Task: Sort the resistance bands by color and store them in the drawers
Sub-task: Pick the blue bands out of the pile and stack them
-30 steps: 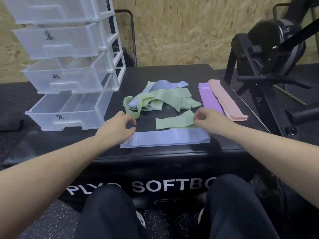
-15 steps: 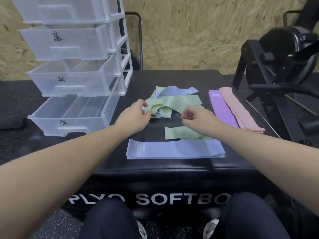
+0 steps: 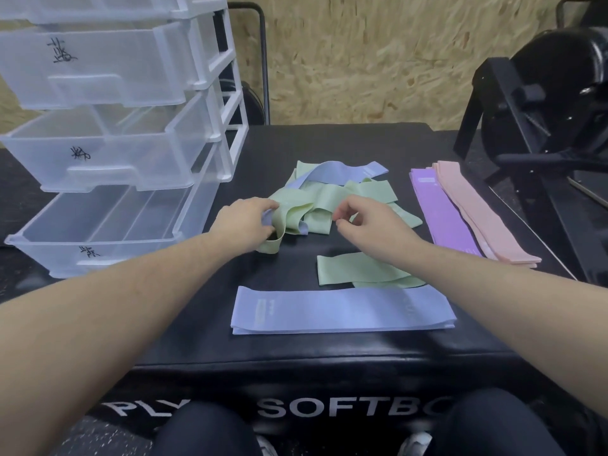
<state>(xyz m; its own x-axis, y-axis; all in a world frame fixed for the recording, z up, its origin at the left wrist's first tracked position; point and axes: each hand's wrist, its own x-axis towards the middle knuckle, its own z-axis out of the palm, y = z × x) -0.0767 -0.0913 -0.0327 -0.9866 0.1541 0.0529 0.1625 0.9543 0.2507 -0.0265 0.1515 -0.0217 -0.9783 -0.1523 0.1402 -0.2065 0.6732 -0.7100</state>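
Left hand (image 3: 245, 222) grips the tangled pile of green and blue rubber resistance bands (image 3: 332, 195); right hand (image 3: 365, 222), fingers loosely curled, empty, hovers just beside the pile.

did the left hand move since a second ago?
Yes. The left hand went from the near blue stack away toward the tangled pile, where it now grips a green band.

Single head-worn view, looks forward and down, close over black padded plyo box (image 3: 329, 357); clear plastic drawer tower (image 3: 108, 153) at 10 o'clock, OSB wall (image 3: 362, 60) at 12.
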